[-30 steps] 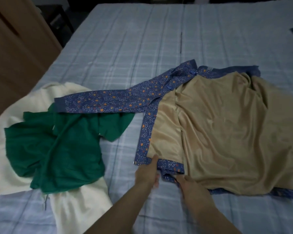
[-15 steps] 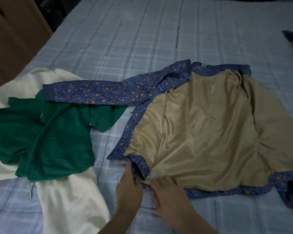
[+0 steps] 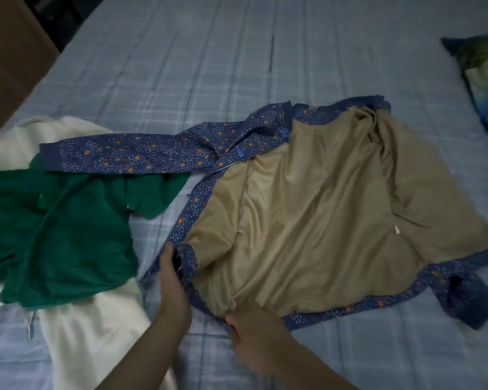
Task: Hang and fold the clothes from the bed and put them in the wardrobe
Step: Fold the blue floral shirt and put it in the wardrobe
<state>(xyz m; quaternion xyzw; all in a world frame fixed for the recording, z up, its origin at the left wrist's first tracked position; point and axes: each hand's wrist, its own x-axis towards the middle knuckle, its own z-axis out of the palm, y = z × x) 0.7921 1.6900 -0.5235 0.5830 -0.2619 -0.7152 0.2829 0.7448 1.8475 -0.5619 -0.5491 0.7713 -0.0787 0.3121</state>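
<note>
A blue patterned jacket (image 3: 316,209) lies open on the bed, its tan lining facing up and one sleeve stretched out to the left. My left hand (image 3: 172,282) grips the jacket's near left corner at the hem. My right hand (image 3: 254,342) holds the hem just to the right of it, fingers tucked at the fabric edge. A green garment (image 3: 59,235) lies crumpled at the left on top of a cream garment (image 3: 93,339).
The bed (image 3: 209,66) has a light blue checked cover. A blue and green pillow (image 3: 485,77) lies at the right edge. A brown wooden wardrobe panel (image 3: 9,60) stands at the upper left beside the bed.
The jacket's near left corner has been drawn leftward and the body spread wider. Both hands shifted left along the hem. The view swung, bringing the pillow into sight.
</note>
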